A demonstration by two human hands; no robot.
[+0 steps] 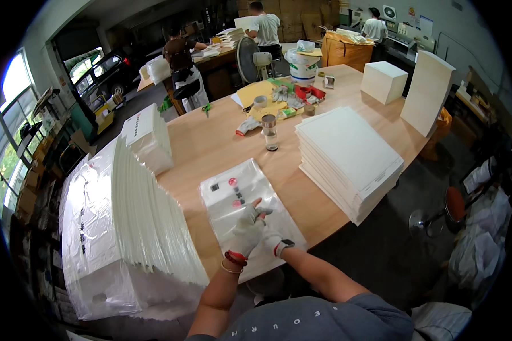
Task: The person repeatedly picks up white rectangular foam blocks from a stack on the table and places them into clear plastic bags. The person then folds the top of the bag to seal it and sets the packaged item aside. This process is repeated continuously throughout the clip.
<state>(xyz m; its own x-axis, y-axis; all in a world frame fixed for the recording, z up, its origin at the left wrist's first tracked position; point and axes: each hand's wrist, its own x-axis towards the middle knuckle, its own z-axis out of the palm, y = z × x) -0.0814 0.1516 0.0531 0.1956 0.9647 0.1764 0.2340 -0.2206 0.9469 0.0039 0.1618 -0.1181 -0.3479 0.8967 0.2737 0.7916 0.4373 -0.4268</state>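
– White-gloved left grip [247, 228] and right grip [272, 242] overlap, flat clear plastic bag with red-and-black print [280, 223] right beneath!
– Pinching it?
– Can't tell! Tall plastic-wrapped white stack [145, 216] leftward, white sheet stack [350, 154] rightward, clear cylindrical bottle [270, 136] beyond.

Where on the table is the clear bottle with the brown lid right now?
In the head view, the clear bottle stands just beyond the white packet, between a white-and-red glove on its left and the big white stack on its right.
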